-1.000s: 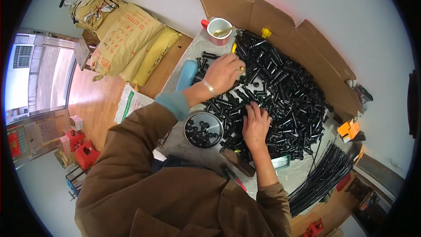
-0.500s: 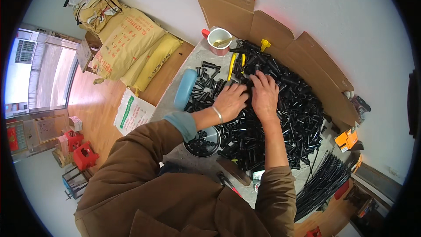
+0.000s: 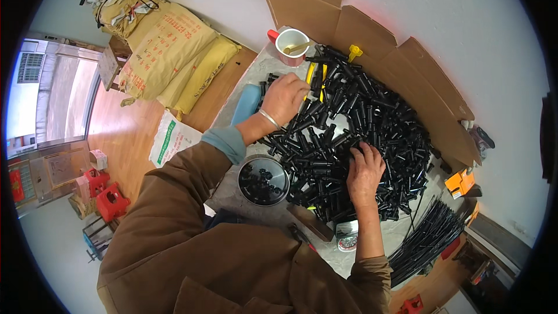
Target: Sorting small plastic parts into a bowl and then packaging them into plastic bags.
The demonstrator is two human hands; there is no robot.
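A wide heap of black bolt-like tubular parts (image 3: 401, 163) covers much of the grey table. At its upper left edge, my left hand (image 3: 285, 97) is closed, back upward, beside yellow-handled pliers (image 3: 323, 81); whatever its fingers hold is hidden. My right hand (image 3: 366, 171) rests on the middle of the heap, its fingers bent round one of the black parts, mostly covered by the hand. Below my left forearm sits a round metal bowl (image 3: 286, 181) with small black pieces in it. A blue case (image 3: 246, 104) lies next to my left wrist.
A mug (image 3: 292, 46) with a red handle stands at the far edge. Cardboard panels (image 3: 372, 32) wall the heap's far side. Thin black rods (image 3: 427, 241) lie at the lower right. A dark block (image 3: 311, 222) and a small round container (image 3: 347, 243) are at the near edge.
My hands, close together before, have moved apart: the left up and leftward, the right down and slightly rightward. Parts between them have spread, baring a pale patch. More of the bowl shows.
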